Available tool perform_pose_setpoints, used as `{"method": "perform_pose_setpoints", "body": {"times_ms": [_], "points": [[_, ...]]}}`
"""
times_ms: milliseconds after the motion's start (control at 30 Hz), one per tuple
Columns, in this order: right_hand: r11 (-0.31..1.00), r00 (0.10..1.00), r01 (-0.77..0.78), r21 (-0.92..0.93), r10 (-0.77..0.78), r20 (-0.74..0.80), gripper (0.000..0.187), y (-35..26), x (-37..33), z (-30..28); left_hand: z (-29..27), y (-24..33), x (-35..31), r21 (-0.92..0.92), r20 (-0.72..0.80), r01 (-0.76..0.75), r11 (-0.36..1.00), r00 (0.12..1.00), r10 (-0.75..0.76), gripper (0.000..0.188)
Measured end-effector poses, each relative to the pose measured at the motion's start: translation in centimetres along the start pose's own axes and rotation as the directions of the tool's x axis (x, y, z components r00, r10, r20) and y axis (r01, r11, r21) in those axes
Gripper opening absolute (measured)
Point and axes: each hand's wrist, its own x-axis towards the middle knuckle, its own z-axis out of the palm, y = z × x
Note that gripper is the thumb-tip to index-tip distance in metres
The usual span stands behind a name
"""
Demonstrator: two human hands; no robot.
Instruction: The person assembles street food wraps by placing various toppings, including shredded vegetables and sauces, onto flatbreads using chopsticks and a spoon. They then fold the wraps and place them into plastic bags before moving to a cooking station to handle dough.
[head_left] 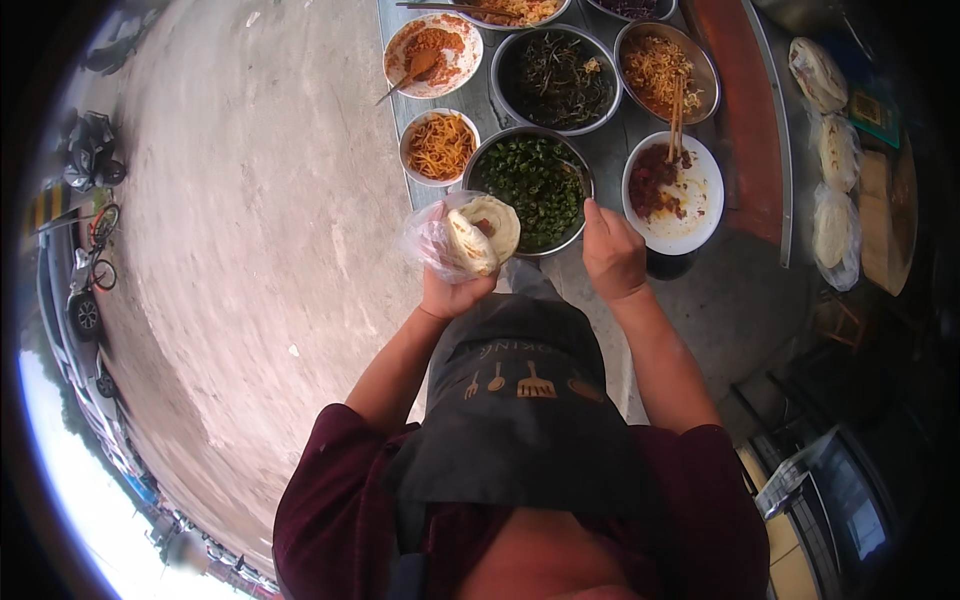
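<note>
The 2 hands are apart from each other. The left hand [455, 294] is closed around a thin plastic bag [425, 242] and the flatbread [506, 222] in it. This bread, folded half open with some reddish-brown filling [485, 228] showing, is at the near left rim of the metal bowl [548, 251] of chopped greens [525, 185]. The right hand [612, 250] is closed on what looks like a spoon handle [578, 172], which leans into these greens.

I see 3 main risks. First, the bread could open too far or tear at its fold, if the left hand squeezes it or the spoon pushes too hard. Second, greens could drop on the bench [605, 135] or the ground, because the bread's mouth may be narrow for a full spoon. Third, the loose bag could slip or fold over the opening. Also, a wide swing of the right hand could knock the white bowl [700, 200] just beside it, with its chopsticks [676, 118].
</note>
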Motion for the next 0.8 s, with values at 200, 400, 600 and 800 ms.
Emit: {"method": "perform_pose_setpoints", "body": {"times_ms": [200, 400, 600, 800], "points": [[0.770, 0.833, -0.550, 0.324, 0.478, 0.279, 0.027, -1.1, -2.1, 3.8, -0.8, -3.4, 0.8, 0.073, 0.019, 0.010, 0.997, 1.000, -0.011, 0.073], [-0.202, 0.299, -0.681, 0.704, 0.801, 0.518, 0.024, -2.6, -1.8, 4.5, -2.1, -4.1, 1.4, 0.130, 0.218, -0.026, 0.991, 0.976, -0.003, 0.090], [-0.113, 0.319, -0.669, 0.735, 0.849, 0.421, 0.024, -4.8, -1.2, -0.4, -2.4, -3.9, 2.1, 0.087, 0.142, -0.040, 0.995, 0.990, 0.027, 0.077], [0.461, 0.679, -0.623, 0.633, 0.720, 0.144, 0.022, -11.5, 0.6, -5.5, -2.6, -2.8, 3.7, 0.066, 0.240, -0.114, 0.991, 0.966, 0.095, 0.072]]}}
